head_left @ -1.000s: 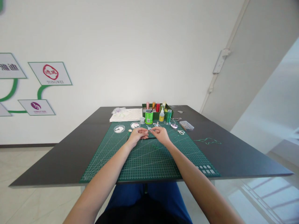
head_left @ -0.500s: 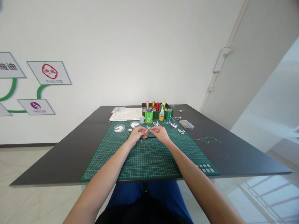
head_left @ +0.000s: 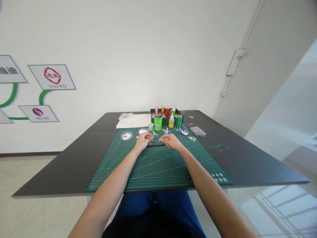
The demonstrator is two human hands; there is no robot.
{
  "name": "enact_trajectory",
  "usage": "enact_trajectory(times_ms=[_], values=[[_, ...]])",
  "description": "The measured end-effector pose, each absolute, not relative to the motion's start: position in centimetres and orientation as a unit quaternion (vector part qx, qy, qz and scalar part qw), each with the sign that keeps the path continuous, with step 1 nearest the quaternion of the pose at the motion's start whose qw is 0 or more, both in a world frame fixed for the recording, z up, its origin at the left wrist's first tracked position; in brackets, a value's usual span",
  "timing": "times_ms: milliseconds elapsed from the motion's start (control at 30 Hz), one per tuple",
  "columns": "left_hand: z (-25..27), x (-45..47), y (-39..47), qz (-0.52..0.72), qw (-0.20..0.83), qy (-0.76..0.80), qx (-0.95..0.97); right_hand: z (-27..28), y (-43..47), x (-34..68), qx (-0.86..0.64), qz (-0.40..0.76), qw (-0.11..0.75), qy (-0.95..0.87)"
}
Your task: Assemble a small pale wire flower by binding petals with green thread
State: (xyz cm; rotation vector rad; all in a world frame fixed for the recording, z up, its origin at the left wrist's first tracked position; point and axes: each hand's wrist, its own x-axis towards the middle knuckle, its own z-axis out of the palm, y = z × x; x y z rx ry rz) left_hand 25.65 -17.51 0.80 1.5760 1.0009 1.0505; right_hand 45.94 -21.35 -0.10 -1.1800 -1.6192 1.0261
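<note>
You face a broad, plain white wall (head_left: 153, 49) under soft light. On your left it carries a green-edged TONGWEI sign (head_left: 52, 77) with a red emblem and, below, a smaller sign (head_left: 38, 113) with a purple one; green bands (head_left: 42, 97) curve beside them. A dark baseboard (head_left: 29, 154) borders the pale floor (head_left: 15, 168). Your dark counter (head_left: 61, 172) stretches toward the wall. On your right, a white power strip (head_left: 232, 64) sits along a slanting conduit (head_left: 252, 26), and pale reflections brighten the floor's lower right.

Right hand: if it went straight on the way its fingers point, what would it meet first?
Most likely the left hand, which faces the right hand across a narrow gap, though depth is hard to judge here.
</note>
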Motion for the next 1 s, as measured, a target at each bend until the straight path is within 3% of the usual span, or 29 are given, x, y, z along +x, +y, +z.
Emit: enact_trajectory(times_ms=[267, 600, 833, 1000], values=[[1.1, 25.7, -18.3, 0.385, 0.353, 0.428, 0.737, 0.3, -21.7, 45.9, -0.426, 0.456, 0.447, -0.641], [0.5, 25.5, -17.8, 0.37, 0.345, 0.443, 0.74, 0.6, -22.1, 45.6, -0.424, 0.466, 0.401, -0.665], [0.1, 25.4, -17.8, 0.338, 0.181, 0.408, 0.828, 0.3, -22.0, 45.8, -0.38, 0.504, 0.407, -0.661], [0.4, 25.5, -18.2, 0.298, 0.129, 0.391, 0.861, 0.2, -22.0, 45.8, -0.319, 0.544, 0.444, -0.637]])
